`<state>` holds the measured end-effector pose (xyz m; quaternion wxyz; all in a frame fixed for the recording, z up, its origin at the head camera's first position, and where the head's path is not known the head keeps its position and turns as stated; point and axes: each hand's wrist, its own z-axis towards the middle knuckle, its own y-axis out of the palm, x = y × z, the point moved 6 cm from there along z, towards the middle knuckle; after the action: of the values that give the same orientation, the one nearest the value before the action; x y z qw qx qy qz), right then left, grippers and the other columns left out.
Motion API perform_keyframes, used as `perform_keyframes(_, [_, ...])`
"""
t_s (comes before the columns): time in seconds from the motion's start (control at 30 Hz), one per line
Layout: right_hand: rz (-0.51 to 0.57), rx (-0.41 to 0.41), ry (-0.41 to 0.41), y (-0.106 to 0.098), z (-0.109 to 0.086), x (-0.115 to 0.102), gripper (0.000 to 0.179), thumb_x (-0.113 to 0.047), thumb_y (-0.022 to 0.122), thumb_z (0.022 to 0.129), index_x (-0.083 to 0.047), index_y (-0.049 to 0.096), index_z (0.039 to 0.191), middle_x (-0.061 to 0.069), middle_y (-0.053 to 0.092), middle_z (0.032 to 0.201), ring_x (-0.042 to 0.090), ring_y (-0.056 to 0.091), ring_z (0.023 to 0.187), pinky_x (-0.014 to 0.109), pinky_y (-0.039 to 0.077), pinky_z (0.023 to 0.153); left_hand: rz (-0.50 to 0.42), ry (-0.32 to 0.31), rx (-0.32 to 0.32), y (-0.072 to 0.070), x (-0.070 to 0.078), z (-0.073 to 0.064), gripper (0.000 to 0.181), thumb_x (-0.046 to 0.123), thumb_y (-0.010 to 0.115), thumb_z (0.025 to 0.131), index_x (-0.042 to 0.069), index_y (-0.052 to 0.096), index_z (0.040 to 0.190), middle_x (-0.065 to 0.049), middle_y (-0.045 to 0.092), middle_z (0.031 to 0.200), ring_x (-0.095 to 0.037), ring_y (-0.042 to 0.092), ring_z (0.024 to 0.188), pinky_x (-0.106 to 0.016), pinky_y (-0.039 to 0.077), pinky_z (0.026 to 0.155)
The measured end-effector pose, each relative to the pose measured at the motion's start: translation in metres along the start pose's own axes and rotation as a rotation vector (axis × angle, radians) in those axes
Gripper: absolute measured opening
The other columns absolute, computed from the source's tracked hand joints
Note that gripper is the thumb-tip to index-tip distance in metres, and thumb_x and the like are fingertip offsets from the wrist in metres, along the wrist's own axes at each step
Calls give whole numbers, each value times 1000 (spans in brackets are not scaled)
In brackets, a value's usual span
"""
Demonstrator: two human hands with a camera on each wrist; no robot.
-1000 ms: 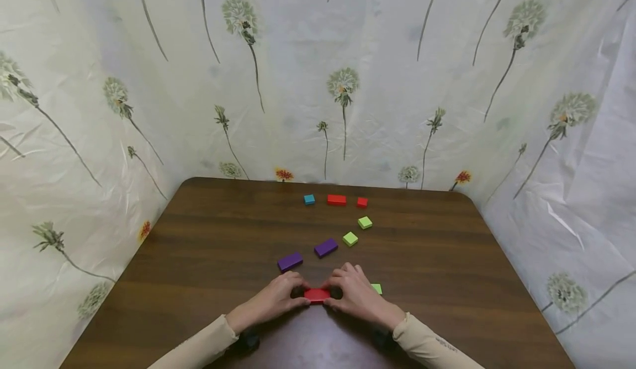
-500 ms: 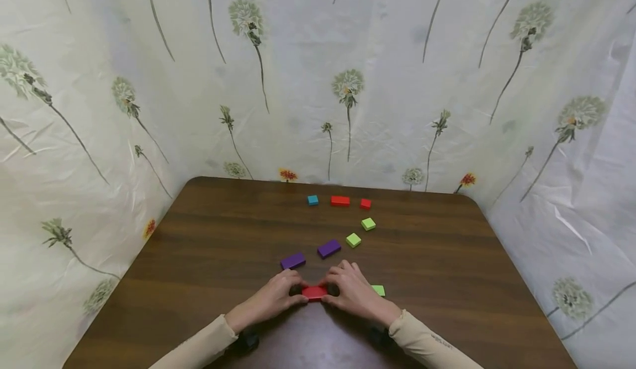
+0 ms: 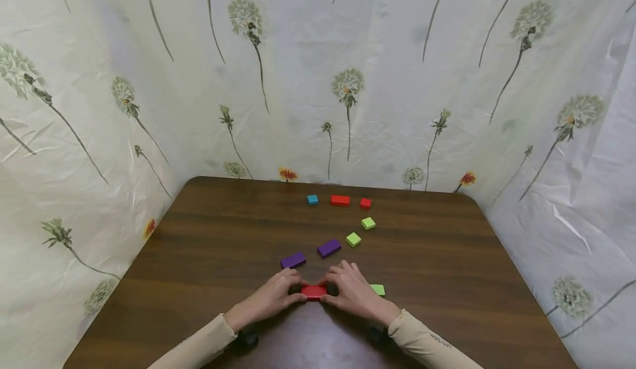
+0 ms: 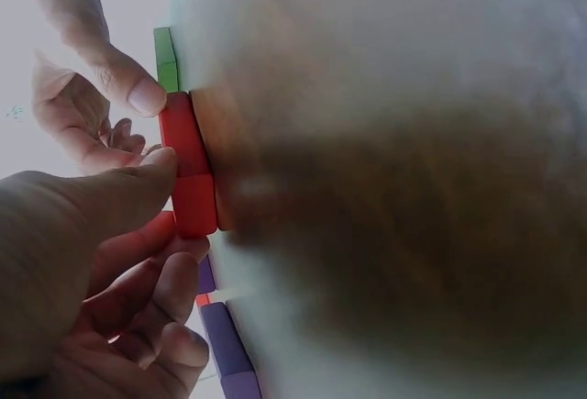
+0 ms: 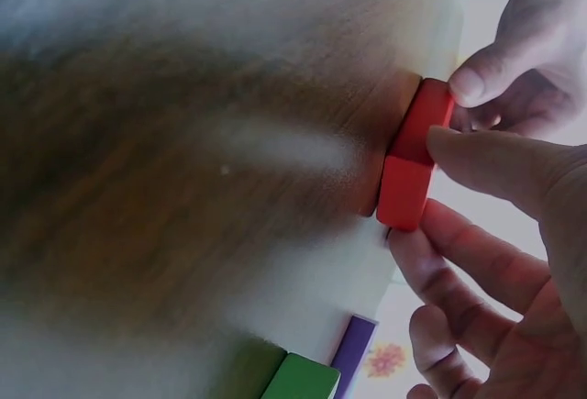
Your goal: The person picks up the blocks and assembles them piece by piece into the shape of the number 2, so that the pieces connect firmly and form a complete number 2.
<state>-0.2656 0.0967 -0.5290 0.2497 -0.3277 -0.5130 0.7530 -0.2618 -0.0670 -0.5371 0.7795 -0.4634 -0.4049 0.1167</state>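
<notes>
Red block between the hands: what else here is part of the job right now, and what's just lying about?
In hand:
red block, pinched at its ends
left hand
right hand

Lying about on the table:
two purple blocks
three green blocks
blue block
far red blocks

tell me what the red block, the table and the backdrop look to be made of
Red block, pinched between left hand and right hand: probably painted wood or plastic; flat even colour, matte, crisp edges. Table: dark wood or wood-look laminate; streaky grain, slight sheen. Backdrop: thin plastic or fabric sheet; wrinkled, printed with dandelions.
</notes>
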Motion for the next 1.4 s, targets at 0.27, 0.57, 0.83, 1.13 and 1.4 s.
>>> perform_keyframes(0.27, [1, -24, 27, 1, 1, 4, 27, -41, 78, 78, -25, 73, 98, -12, 64, 94, 8, 40, 84, 27, 27, 74, 26, 11, 1, 0, -1, 3, 23, 27, 71, 88, 12, 71, 105, 2, 66, 101, -8, 55, 95, -26, 48, 83])
perform_keyframes(0.57, [14, -34, 42, 2, -1, 6, 26, -42, 77, 79, -25, 72, 98, -12, 64, 95, 9, 41, 84, 29, 28, 75, 45, 10, 4, -1, 0, 7, 23, 29, 72, 87, 12, 72, 103, 3, 66, 98, -7, 55, 93, -24, 48, 80])
perform_keyframes(0.83, [5, -12, 38, 1, -1, 7, 25, -41, 78, 78, -25, 72, 97, -11, 64, 93, 9, 41, 84, 29, 29, 76, 38, 1, -11, 0, 1, 10, 24, 30, 71, 88, 12, 71, 104, 3, 66, 99, -9, 56, 94, -25, 48, 80])
perform_keyframes(1.13, [19, 2, 27, 0, 1, 4, 25, -38, 79, 77, -23, 72, 95, -10, 64, 92, 8, 40, 81, 28, 27, 73, 20, 2, -19, -1, -1, 7, 23, 27, 70, 88, 11, 71, 104, 2, 66, 99, -10, 58, 94, -26, 49, 82])
perform_keyframes(1.4, [34, -37, 47, 3, 1, 4, 25, -41, 77, 79, -24, 72, 96, -11, 63, 93, 8, 41, 83, 28, 27, 73, 23, -10, -26, 0, -1, 7, 25, 32, 72, 87, 12, 71, 103, 4, 66, 97, -7, 54, 90, -22, 47, 77])
